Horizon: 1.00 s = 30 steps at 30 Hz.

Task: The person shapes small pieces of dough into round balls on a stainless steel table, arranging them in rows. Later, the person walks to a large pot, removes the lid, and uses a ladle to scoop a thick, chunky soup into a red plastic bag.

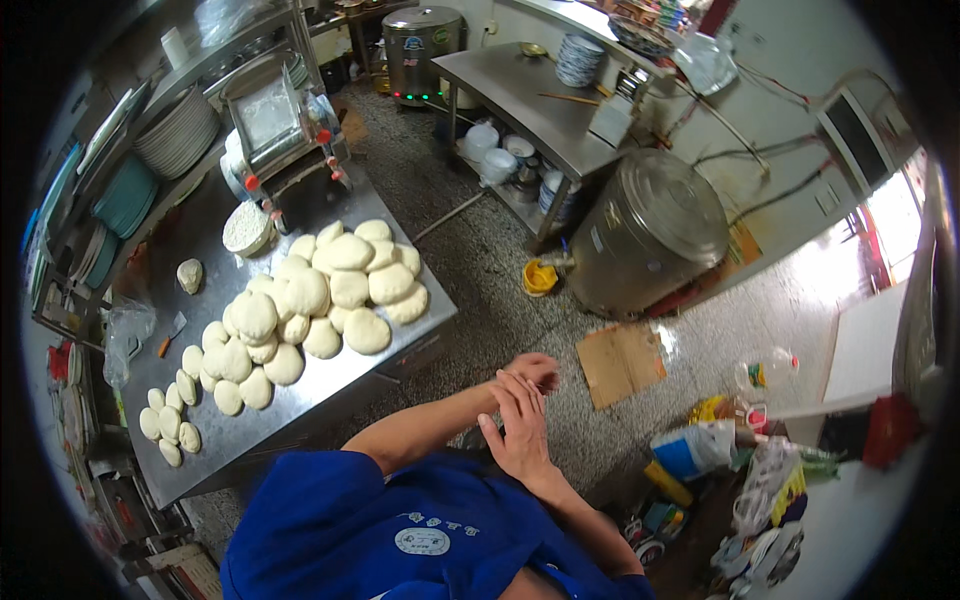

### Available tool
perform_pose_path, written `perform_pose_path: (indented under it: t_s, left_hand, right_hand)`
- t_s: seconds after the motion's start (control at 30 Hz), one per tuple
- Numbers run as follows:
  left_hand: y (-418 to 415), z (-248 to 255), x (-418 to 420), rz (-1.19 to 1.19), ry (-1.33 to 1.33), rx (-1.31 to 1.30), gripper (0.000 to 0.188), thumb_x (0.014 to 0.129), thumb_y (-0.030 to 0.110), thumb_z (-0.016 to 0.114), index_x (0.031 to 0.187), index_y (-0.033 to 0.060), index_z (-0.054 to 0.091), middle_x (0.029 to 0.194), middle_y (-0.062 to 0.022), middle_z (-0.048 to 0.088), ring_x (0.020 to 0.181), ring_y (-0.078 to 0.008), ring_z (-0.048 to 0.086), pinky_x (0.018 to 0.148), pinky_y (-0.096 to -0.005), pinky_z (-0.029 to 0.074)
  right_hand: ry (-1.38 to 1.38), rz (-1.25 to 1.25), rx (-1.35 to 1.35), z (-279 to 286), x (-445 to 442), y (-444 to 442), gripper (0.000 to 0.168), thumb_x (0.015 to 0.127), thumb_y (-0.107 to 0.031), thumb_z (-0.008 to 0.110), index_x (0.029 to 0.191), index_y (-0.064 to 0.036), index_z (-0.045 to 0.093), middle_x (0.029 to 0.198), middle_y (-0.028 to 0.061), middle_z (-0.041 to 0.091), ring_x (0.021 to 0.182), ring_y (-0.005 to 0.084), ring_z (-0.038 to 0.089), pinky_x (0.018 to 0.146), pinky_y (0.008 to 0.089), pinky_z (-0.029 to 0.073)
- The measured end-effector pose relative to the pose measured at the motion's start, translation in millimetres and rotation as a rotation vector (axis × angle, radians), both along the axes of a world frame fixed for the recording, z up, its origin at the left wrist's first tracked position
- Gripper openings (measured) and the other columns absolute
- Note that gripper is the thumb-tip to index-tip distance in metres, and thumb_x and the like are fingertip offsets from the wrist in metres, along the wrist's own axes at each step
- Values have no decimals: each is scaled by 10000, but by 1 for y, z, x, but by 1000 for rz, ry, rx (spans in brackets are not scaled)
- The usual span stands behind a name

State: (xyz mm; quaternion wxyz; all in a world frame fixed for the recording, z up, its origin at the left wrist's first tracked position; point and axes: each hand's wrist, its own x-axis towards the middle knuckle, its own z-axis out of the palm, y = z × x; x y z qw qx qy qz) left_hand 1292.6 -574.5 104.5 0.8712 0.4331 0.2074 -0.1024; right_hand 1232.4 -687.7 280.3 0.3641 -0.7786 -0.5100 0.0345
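My left hand point(537, 370) is held out in front of me above the floor, its fingers curled and partly blurred. Across its wrist lies my right hand point(517, 427), with the thumb apart from the fingers and no object in it. To the left, flattened dough rounds point(307, 291) are heaped on a stainless steel table point(322, 390). Smaller dough pieces point(169, 425) lie near its lower left corner. A separate dough lump point(190, 276) and a small orange-handled knife point(172, 334) rest farther in. Neither hand touches the dough.
A dough sheeter point(274, 127) and a bowl of flour point(247, 228) stand on the table. A large metal boiler point(649, 232), a yellow bucket point(539, 277) and flattened cardboard point(621, 364) are on the floor. Bags and a plastic bottle point(765, 373) sit at right.
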Motion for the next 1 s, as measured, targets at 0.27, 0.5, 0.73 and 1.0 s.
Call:
perform_pose_path:
  t_s: [0.27, 0.5, 0.73, 1.0]
  left_hand:
    - [96, 90, 278, -11, 18, -524, 242, 1060, 264, 598, 1159, 60, 684, 1046, -81, 761, 941, -218, 735, 885, -373, 608]
    - [308, 109, 452, 303, 36, -496, 234, 1036, 254, 638, 1153, 57, 687, 1009, -72, 744, 899, -203, 721, 814, -360, 606]
    - [528, 70, 466, 913, -96, -612, 214, 1052, 213, 608, 1138, 25, 662, 1002, -118, 744, 860, -224, 727, 792, -357, 634]
    - [791, 42, 542, 811, -238, -622, 305, 1092, 268, 513, 1238, 24, 624, 1141, -140, 718, 1039, -272, 699, 945, -402, 588]
  right_hand:
    - [-312, 43, 227, -19, 260, 149, 375, 940, -289, 521, 1136, -47, 729, 1190, 88, 719, 1155, 287, 660, 1102, 504, 377]
    - [-287, 334, 309, 12, 460, 333, 377, 984, -329, 520, 1130, -62, 744, 1217, 77, 728, 1182, 263, 669, 1115, 485, 393]
    - [-119, 864, 423, -19, 560, 554, 364, 977, -296, 536, 1119, -31, 740, 1221, 106, 730, 1177, 287, 682, 1089, 467, 459]
    - [-137, 859, 447, -26, 659, 850, 437, 1005, -350, 506, 1171, -4, 714, 1274, 156, 708, 1204, 341, 661, 1090, 500, 455]
